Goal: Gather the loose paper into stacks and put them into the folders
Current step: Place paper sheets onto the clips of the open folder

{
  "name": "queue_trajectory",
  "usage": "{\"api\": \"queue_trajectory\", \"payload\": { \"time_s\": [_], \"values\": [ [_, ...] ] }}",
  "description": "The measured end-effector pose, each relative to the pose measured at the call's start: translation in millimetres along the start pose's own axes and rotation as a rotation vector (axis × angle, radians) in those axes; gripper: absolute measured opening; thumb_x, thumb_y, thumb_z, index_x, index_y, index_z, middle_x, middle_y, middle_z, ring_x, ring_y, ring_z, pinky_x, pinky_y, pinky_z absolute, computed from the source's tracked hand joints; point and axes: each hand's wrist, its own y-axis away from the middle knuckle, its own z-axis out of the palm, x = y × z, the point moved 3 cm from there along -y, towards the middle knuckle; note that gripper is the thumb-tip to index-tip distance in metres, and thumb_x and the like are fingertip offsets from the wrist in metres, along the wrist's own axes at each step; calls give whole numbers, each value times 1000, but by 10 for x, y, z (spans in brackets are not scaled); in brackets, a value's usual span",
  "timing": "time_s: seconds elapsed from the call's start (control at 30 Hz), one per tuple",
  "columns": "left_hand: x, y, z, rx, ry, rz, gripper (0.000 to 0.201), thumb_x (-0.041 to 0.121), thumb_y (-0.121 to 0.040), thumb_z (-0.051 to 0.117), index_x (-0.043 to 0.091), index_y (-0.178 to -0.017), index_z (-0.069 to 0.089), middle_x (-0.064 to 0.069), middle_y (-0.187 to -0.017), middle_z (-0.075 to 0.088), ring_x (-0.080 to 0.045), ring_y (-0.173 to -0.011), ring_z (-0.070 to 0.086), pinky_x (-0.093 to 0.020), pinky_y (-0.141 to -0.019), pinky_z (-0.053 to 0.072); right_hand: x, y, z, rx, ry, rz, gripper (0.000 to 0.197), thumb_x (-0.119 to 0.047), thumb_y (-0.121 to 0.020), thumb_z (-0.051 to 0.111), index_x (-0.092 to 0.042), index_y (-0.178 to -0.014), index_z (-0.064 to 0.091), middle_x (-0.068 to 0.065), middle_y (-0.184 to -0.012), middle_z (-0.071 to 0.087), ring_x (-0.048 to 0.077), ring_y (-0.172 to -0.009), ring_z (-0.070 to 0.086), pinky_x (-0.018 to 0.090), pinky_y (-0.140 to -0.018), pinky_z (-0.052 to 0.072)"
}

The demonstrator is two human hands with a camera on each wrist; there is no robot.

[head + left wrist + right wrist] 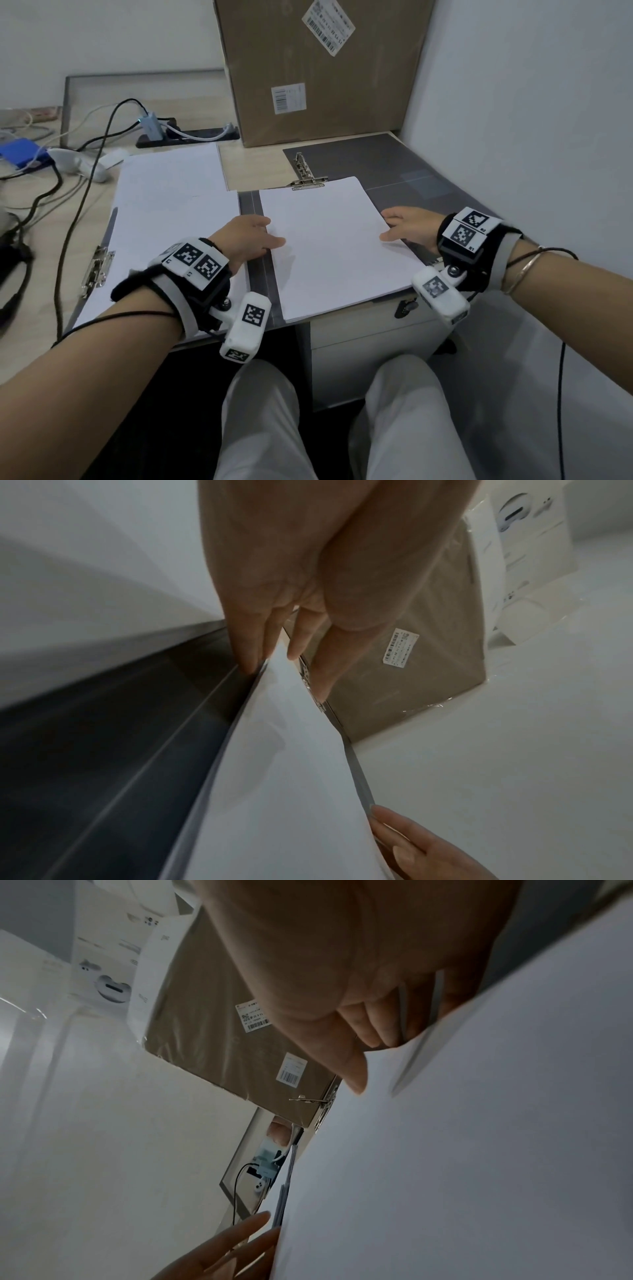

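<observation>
An open grey folder lies on the desk at the right, its metal clip at the far end. Over its near half sits a white paper stack, whose front corner juts past the desk edge. My left hand grips the stack's left edge, thumb on top. In the left wrist view my left hand shows one finger on the folder below the paper. My right hand pinches the right edge; the right wrist view shows my right hand with its thumb above the sheet and its fingers under it.
A second folder with its own paper stack and side clip lies at the left. A big cardboard box stands behind. Cables, a hub and a blue device crowd the far left. A wall bounds the right.
</observation>
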Motion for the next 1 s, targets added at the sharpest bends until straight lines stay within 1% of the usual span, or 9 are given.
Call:
{"api": "queue_trajectory", "payload": {
  "time_s": [0.1,0.17,0.27,0.4,0.53,0.63,0.73,0.83,1.0],
  "values": [
    [42,147,61,-98,-159,66,76,20,-81,74,19,-147,35,-7,-152,34,-22,-139,34,-36,-116,28,42,-6,-69,95,-61,15,63,-5,-88,60,-6,-144,33,9,-148,39,24,-132,43,36,-108,39],
    [72,280,122,-174,-267,128,83,25,-78,77,26,-148,31,1,-156,26,-18,-144,24,-34,-116,24,89,27,-102,128,-180,61,58,-2,-89,57,-7,-142,35,11,-138,48,23,-120,52,36,-104,42],
    [89,459,260,-305,-470,206,99,35,-74,78,33,-152,17,10,-160,8,-13,-147,11,-32,-116,16,130,96,-126,130,-278,101,51,3,-91,53,-6,-138,37,8,-97,59,16,-81,58,31,-80,51],
    [0,524,467,-398,-858,259,122,52,-66,79,38,-151,-7,7,-160,-18,-16,-148,-11,-46,-121,8,125,185,-130,99,-286,134,51,5,-91,52,-6,-139,37,12,-100,59,14,-73,57,20,-52,55],
    [-58,491,537,-323,-935,285,123,49,-66,80,35,-152,-7,3,-160,-15,-19,-148,-12,-55,-118,11,154,213,-122,119,-270,142,45,5,-91,52,-4,-135,42,4,-91,58,12,-74,58,23,-59,52],
    [-75,484,523,-280,-942,291,119,44,-68,80,33,-152,-4,2,-161,-10,-19,-149,-10,-56,-118,11,173,226,-105,112,-264,136,45,7,-90,51,-3,-133,44,7,-107,59,13,-75,58,26,-67,51],
    [-97,498,527,-280,-939,289,117,41,-69,80,30,-153,-2,2,-161,-7,-18,-148,-10,-54,-118,13,184,224,-84,105,-262,130,44,9,-88,52,-3,-130,49,14,-126,58,21,-98,61,32,-79,53],
    [-135,484,534,-275,-940,294,118,41,-68,80,29,-153,-1,2,-160,-3,-18,-148,-7,-54,-118,14,187,210,-68,112,-233,118,42,9,-86,56,-2,-127,52,18,-126,61,28,-110,62,37,-88,53],
    [-69,506,487,-350,-935,295,115,45,-72,78,24,-153,0,1,-160,2,-18,-147,2,-45,-120,13,120,276,-95,90,-146,133,40,4,-87,58,5,-126,51,12,-85,65,18,-73,65,35,-78,54]
  ]
}}
